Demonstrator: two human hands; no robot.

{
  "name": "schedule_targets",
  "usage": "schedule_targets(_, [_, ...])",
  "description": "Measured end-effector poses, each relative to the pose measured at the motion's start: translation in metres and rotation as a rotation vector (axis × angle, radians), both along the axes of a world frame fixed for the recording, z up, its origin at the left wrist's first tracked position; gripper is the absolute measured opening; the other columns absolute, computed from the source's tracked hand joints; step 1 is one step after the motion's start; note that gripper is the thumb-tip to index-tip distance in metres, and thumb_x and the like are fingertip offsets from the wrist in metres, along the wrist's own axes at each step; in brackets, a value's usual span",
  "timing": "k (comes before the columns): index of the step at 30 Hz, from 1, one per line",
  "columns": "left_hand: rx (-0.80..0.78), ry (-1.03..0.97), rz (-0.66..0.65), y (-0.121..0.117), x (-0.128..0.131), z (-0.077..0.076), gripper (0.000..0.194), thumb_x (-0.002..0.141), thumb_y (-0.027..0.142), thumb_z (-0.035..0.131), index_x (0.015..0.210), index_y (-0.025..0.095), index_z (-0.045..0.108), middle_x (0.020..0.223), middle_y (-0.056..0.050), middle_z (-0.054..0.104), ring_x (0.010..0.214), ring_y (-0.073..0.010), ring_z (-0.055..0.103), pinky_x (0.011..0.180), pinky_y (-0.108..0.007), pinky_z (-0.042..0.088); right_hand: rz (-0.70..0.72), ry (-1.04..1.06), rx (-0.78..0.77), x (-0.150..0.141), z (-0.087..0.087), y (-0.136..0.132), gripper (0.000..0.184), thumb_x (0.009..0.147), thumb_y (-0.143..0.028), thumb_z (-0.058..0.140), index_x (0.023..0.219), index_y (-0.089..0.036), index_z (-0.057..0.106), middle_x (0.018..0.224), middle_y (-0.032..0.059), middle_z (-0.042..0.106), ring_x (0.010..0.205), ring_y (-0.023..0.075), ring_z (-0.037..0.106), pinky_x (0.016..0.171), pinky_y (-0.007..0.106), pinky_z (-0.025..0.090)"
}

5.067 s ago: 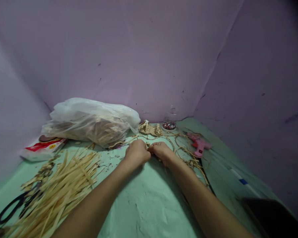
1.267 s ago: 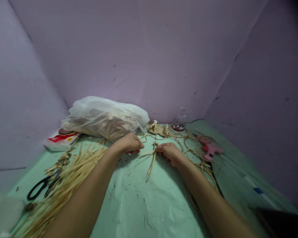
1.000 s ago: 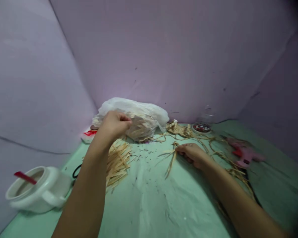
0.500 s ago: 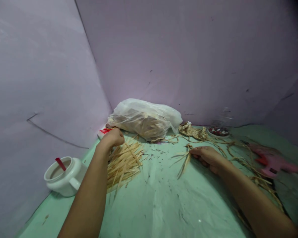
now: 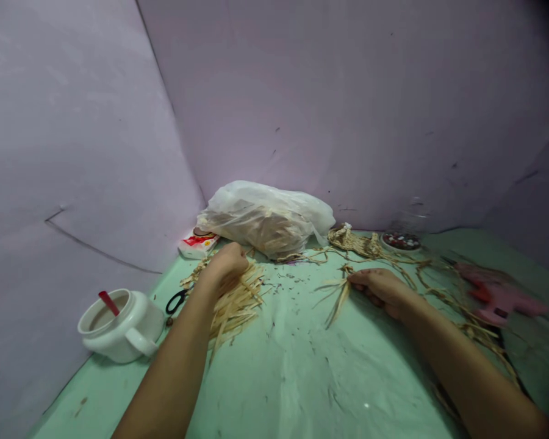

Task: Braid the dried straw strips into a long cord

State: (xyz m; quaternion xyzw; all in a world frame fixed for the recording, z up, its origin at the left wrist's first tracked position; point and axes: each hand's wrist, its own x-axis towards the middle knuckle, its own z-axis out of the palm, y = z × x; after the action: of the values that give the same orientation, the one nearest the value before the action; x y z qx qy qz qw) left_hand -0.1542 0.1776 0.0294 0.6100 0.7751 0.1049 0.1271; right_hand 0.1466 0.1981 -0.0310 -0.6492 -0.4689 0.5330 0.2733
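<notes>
My left hand (image 5: 229, 263) is closed over the top of a pile of pale dry fibre strips (image 5: 235, 310) left of the middle. Its fingers are turned away, so whether a strip is in them is hidden. On the right, my right hand (image 5: 379, 286) pinches a small bundle of fibre strips (image 5: 337, 299), whose loose ends fan out to the left and down. A knotted part of the bundle (image 5: 346, 268) shows just above the fingertips.
Behind the pile lie a filled plastic bag (image 5: 269, 219) and a red-and-white box (image 5: 198, 244). A white pot (image 5: 121, 326) and a black scissor handle (image 5: 176, 301) are at left. Braided fibre (image 5: 357, 242), a bead container (image 5: 400, 241) and a pink glue gun (image 5: 496, 292) lie at right.
My left hand has moved right across the pile, uncovering the red-and-white box and the scissor handle. My right hand stays in place with the bundle.
</notes>
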Motion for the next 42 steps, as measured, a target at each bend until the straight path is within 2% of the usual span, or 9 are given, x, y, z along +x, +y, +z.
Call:
schedule_targets(6, [0.011,-0.07,0.027,-0.003,-0.029,0.017,0.007,0.052,0.012,0.047,0.054,0.015,0.053,0.043,0.001,0.048,0.042,-0.0102,0.045,0.043,-0.019,0.031,0.001,0.001,-0.004,-0.001,0.003,-0.002,0.026,0.068,-0.021,0.05,0.046,-0.017,0.037,0.032,-0.0083,0.023,0.028,0.003,0.016,0.033,0.02,0.008])
schedule_targets(12, [-0.295,-0.239,-0.325,-0.022,-0.016,0.035,0.022,0.052,0.013,0.047,0.067,0.016,0.063,0.048,0.002,0.052,0.044,-0.0108,0.048,0.043,-0.019,0.034,0.01,-0.022,-0.003,0.0,0.0,0.0,0.026,0.068,-0.022,0.051,0.047,-0.017,0.038,0.032,-0.0083,0.024,0.028,0.0032,0.018,0.033,0.02,0.01])
schedule_targets(17, [-0.403,-0.172,-0.509,-0.024,0.005,0.028,0.043,0.047,0.008,0.047,0.082,0.021,0.068,0.057,0.003,0.058,0.051,-0.01,0.048,0.046,-0.017,0.032,0.012,-0.018,-0.003,0.0,0.001,0.001,0.026,0.068,-0.022,0.051,0.047,-0.017,0.038,0.031,-0.0083,0.023,0.029,0.0034,0.016,0.033,0.02,0.009])
schedule_targets(25, [-0.572,-0.049,-0.374,-0.025,0.021,0.016,0.026,0.045,0.012,0.05,0.065,0.018,0.064,0.05,0.002,0.056,0.046,-0.0123,0.046,0.045,-0.021,0.031,0.016,-0.005,0.01,-0.001,0.001,0.0,0.026,0.066,-0.021,0.052,0.044,-0.017,0.037,0.029,-0.0081,0.022,0.027,0.0033,0.016,0.032,0.02,0.009])
schedule_targets(31, [-0.347,0.088,-0.364,-0.023,0.018,0.021,0.014,0.045,0.01,0.048,0.053,0.016,0.057,0.047,0.002,0.051,0.046,-0.0108,0.042,0.045,-0.021,0.027,0.02,-0.004,0.025,0.0,0.001,0.0,0.025,0.066,-0.021,0.052,0.045,-0.017,0.038,0.03,-0.0082,0.023,0.027,0.003,0.016,0.032,0.02,0.009])
schedule_targets(34, [-0.1,0.068,-0.435,-0.024,0.008,0.038,0.011,0.051,0.012,0.048,0.054,0.015,0.058,0.052,0.001,0.053,0.051,-0.0101,0.043,0.049,-0.02,0.028,0.02,-0.017,0.02,0.0,0.001,0.0,0.025,0.065,-0.02,0.052,0.045,-0.017,0.038,0.029,-0.0082,0.023,0.027,0.0032,0.016,0.032,0.02,0.009])
schedule_targets(37, [0.12,0.009,-0.369,-0.03,0.002,0.058,0.014,0.056,0.015,0.048,0.059,0.014,0.062,0.056,0.001,0.054,0.055,-0.0097,0.044,0.053,-0.019,0.03,0.01,-0.033,0.018,0.0,0.0,0.001,0.024,0.063,-0.021,0.053,0.045,-0.018,0.038,0.029,-0.0084,0.023,0.027,0.0034,0.016,0.032,0.02,0.009])
schedule_targets(39, [0.132,-0.008,-0.356,-0.035,0.003,0.065,0.013,0.057,0.015,0.048,0.057,0.013,0.061,0.054,0.002,0.052,0.054,-0.0091,0.042,0.053,-0.019,0.029,0.005,-0.034,0.018,0.0,-0.002,0.002,0.024,0.063,-0.021,0.054,0.045,-0.017,0.038,0.029,-0.0085,0.023,0.027,0.0033,0.016,0.032,0.02,0.009])
schedule_targets(42, [-0.04,-0.006,-0.433,-0.036,0.011,0.058,0.01,0.053,0.012,0.048,0.052,0.015,0.058,0.049,0.004,0.048,0.052,-0.0087,0.039,0.05,-0.019,0.025,0.008,-0.025,0.021,0.0,-0.002,0.002,0.025,0.064,-0.022,0.053,0.045,-0.018,0.037,0.029,-0.0087,0.022,0.027,0.0031,0.015,0.032,0.02,0.009])
